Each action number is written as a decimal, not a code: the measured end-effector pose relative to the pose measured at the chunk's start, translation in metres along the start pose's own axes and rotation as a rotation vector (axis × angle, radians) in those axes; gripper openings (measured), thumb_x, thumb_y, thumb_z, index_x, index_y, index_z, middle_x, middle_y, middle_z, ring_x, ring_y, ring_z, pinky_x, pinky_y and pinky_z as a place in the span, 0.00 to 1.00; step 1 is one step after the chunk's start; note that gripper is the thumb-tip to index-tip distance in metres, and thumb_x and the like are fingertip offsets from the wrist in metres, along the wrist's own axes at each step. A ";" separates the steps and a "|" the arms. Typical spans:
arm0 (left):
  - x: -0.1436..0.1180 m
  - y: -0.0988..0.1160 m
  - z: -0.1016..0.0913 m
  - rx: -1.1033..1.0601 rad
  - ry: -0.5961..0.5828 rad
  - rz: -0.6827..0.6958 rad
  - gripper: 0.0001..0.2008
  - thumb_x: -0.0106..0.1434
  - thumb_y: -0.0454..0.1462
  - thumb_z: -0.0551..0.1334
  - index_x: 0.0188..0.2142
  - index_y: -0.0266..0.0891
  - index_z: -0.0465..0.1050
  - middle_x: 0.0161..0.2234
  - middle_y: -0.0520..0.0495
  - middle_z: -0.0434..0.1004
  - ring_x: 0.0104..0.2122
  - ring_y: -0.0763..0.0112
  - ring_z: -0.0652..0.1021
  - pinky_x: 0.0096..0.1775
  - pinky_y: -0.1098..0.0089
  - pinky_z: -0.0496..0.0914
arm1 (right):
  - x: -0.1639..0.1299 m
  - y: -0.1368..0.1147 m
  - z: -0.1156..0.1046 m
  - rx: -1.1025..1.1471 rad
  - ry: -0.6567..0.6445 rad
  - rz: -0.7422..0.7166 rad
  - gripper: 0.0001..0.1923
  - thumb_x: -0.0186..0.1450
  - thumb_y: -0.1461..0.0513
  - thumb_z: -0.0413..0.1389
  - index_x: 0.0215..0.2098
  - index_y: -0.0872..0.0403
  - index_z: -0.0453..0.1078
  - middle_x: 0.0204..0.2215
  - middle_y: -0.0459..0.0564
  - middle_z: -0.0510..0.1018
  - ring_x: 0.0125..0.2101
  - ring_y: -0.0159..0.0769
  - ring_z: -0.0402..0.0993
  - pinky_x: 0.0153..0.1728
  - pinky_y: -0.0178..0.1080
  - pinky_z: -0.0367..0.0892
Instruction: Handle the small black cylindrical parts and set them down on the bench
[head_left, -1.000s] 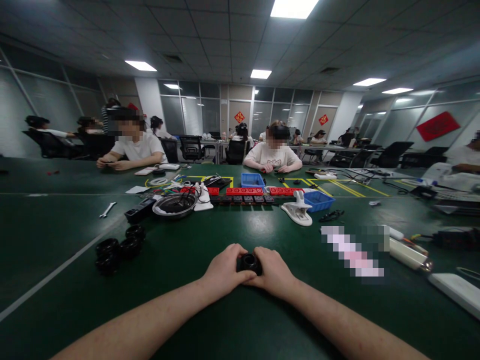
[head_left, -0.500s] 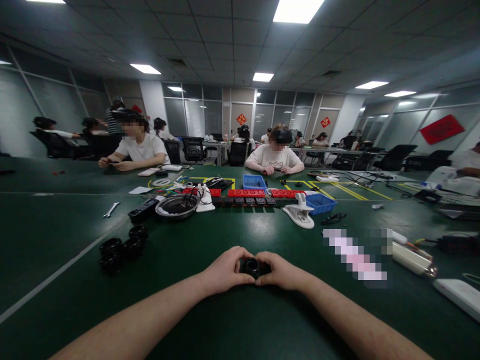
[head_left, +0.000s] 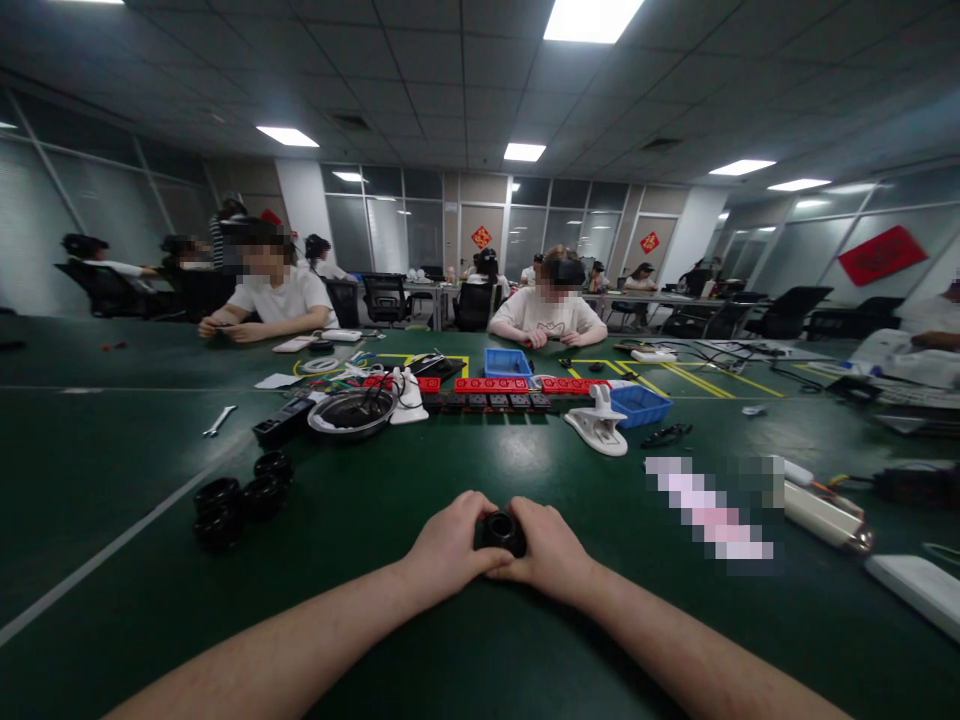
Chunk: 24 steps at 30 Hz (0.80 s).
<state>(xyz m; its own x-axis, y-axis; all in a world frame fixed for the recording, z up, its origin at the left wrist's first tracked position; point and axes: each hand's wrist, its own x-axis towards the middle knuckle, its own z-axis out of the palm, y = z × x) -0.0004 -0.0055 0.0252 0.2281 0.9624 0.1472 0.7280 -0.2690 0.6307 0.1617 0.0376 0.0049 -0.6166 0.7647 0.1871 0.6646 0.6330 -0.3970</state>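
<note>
Snugly between both hands (head_left: pixel 501 545), black ring (head_left: pixel 501 527).

The desk (head_left: pixel 465 640) is dark green, crossed by a pale white line at its left and yellow lines at its far side. On it, the ring part (head_left: pixel 501 528) between both hands is black, as are the rings (head_left: pixel 240 497) left of it; beyond lie red strips (head_left: pixel 491 384), blue trays (head_left: pixel 636 404) and a white clamp (head_left: pixel 598 425)
</note>
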 end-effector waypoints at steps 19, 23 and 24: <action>0.003 -0.008 0.001 -0.096 -0.029 0.002 0.18 0.46 0.41 0.65 0.36 0.39 0.64 0.33 0.52 0.64 0.27 0.71 0.68 0.27 0.73 0.61 | 0.003 0.010 -0.004 0.198 -0.112 0.040 0.16 0.45 0.56 0.62 0.24 0.56 0.61 0.23 0.43 0.65 0.24 0.30 0.60 0.22 0.31 0.52; 0.001 -0.004 0.006 -0.001 0.066 -0.065 0.18 0.46 0.41 0.65 0.36 0.40 0.64 0.35 0.50 0.66 0.33 0.66 0.69 0.31 0.71 0.61 | 0.001 0.001 0.003 -0.060 -0.020 0.072 0.17 0.50 0.50 0.56 0.23 0.56 0.62 0.23 0.46 0.68 0.26 0.34 0.62 0.25 0.34 0.52; 0.001 -0.004 0.005 0.001 0.063 -0.068 0.18 0.46 0.41 0.65 0.36 0.40 0.64 0.35 0.50 0.66 0.33 0.66 0.69 0.31 0.71 0.61 | 0.000 0.000 0.004 -0.095 -0.003 0.077 0.18 0.50 0.49 0.55 0.23 0.56 0.62 0.23 0.47 0.69 0.26 0.35 0.63 0.26 0.35 0.53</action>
<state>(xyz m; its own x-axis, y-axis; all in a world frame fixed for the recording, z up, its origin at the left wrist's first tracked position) 0.0008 -0.0039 0.0189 0.1375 0.9788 0.1515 0.7408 -0.2032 0.6403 0.1599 0.0374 0.0014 -0.5634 0.8112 0.1563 0.7468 0.5810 -0.3236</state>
